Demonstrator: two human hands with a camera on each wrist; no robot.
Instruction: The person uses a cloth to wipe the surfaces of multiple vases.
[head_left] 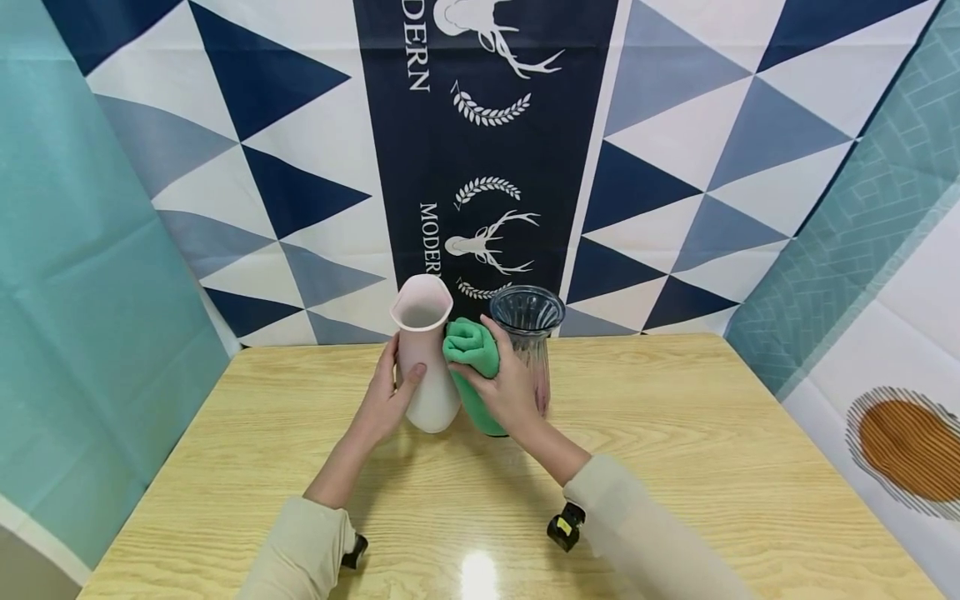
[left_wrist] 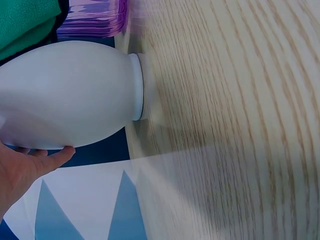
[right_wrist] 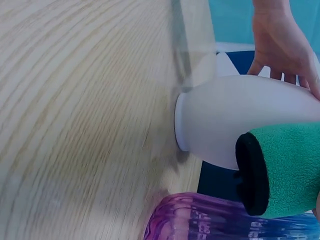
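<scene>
A white vase [head_left: 433, 392] with a wavy pinkish rim stands on the table near its back edge. My left hand [head_left: 390, 396] grips its side, thumb on the front and fingers curled round the left. In my right hand [head_left: 510, 387] is a rolled green cloth [head_left: 472, 346], held close beside the vase's right side. The cloth's dark-edged lower end shows in the right wrist view, overlapping the vase [right_wrist: 225, 115]. Behind my right hand stands a ribbed glass vase [head_left: 528, 312], bluish at the top and pink-purple lower down, partly hidden by the hand.
The wooden table [head_left: 675, 467] extends toward me and to both sides. At its back hangs a patterned cloth backdrop [head_left: 480, 167] with triangles and deer heads, close behind both vases. A teal sheet [head_left: 112, 292] hangs along the left.
</scene>
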